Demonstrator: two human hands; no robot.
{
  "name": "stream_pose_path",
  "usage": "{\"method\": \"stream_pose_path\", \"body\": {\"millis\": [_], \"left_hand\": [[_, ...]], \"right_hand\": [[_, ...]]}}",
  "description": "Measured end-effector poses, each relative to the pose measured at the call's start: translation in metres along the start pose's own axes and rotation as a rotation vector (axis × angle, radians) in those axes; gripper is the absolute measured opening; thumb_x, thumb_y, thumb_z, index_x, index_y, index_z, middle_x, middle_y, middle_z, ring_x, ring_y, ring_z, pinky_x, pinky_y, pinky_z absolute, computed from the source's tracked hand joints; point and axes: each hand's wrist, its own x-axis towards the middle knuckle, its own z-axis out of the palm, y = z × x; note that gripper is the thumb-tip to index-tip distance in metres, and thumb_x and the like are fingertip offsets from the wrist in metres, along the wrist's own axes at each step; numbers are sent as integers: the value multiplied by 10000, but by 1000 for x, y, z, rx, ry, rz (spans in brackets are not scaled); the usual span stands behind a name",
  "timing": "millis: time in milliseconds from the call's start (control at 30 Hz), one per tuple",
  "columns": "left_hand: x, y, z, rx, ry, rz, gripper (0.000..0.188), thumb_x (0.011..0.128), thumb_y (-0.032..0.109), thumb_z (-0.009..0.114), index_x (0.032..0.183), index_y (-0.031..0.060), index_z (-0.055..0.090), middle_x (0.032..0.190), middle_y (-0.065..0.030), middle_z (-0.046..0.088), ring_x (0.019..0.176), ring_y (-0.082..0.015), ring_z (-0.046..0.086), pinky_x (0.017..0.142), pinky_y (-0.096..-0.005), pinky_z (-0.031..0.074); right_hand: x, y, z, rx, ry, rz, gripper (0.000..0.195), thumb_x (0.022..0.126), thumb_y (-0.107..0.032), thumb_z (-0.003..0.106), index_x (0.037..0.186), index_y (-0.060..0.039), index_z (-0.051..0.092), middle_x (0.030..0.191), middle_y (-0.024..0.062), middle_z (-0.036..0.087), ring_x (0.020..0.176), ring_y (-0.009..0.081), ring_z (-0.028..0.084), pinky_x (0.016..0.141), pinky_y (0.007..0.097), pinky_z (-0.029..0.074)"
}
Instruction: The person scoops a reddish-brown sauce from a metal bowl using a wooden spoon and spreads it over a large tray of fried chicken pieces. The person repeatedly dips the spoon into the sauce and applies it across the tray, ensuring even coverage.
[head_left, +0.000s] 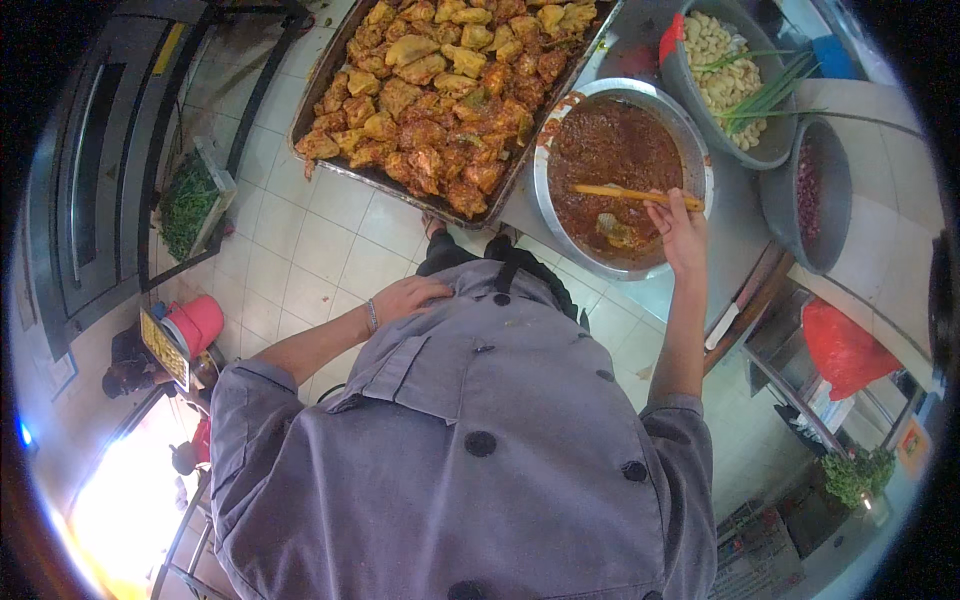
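Note:
My right hand (679, 225) grips a wooden spoon or spatula (626, 193) near one end, over a large metal pot (547, 217). Dark red, chunky sauce (615, 142) fills much of the pot, and the utensil's far end meets the sauce. A pale, sauce-coated lump (616, 229) shows at the surface below the handle. Against the front of my grey jacket (480, 360), at the waist, rests my left hand (409, 301), holding nothing. Left of the pot, a big metal baking tray (390, 193) is heaped with chicken pieces (435, 105), some yellow, others coated in red sauce.
Right of the pot stand a grey tub (780, 146) of peeled garlic cloves with green onions, and another grey tub (832, 202) of chopped red onion. A white-handled knife (724, 326) lies near the counter edge. At left, a person (127, 367) is by a tray (165, 349) and red bucket (199, 322).

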Motion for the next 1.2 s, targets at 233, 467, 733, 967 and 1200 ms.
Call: {"method": "stream_pose_path", "body": {"millis": [233, 467, 733, 967, 1200], "left_hand": [[-10, -1, -13, 69, 101, 83, 417, 979, 337, 509, 1307, 80, 490, 1300, -122, 570, 1192, -303, 555, 1025, -421, 427], [-43, -10, -23, 51, 109, 17, 425, 979, 345, 502, 1333, 110, 489, 1318, -94, 559, 1226, -289, 528, 1040, -414, 424], [-79, -9, -40, 36, 160, 13, 380, 972, 313, 524, 1305, 130, 518, 1251, -104, 577, 1189, -290, 540, 1033, -406, 431], [-104, -31, -45, 195, 215, 153, 366, 962, 307, 560, 1280, 127, 532, 1217, -95, 585, 1141, -278, 567, 984, -375, 463], [-117, -39, -53, 231, 281, 273, 373, 948, 299, 587, 1261, 102, 539, 1184, -105, 589, 1101, -275, 582, 958, -380, 478]], "right_hand": [[-10, -2, -24, 222, 67, 64, 241, 978, -256, 597, 1055, -29, 578, 1050, 142, 657, 1019, 251, 644, 883, 305, 575], [-25, -32, -33, 280, 95, -21, 270, 975, -285, 594, 1034, -22, 602, 1031, 118, 655, 952, 213, 663, 807, 252, 594], [-41, -44, 134, 81, -91, -112, 221, 978, -210, 597, 1061, -8, 559, 1055, 181, 665, 884, 244, 691, 725, 292, 610], [-73, -26, 284, -397, -224, -354, 148, 964, -111, 603, 1026, 12, 548, 1026, 191, 669, 880, 228, 692, 734, 288, 599], [-136, -10, 318, -1069, -582, -807, 137, 847, -9, 689, 961, -38, 620, 1128, 144, 682, 1016, 293, 675, 894, 372, 535]]}}
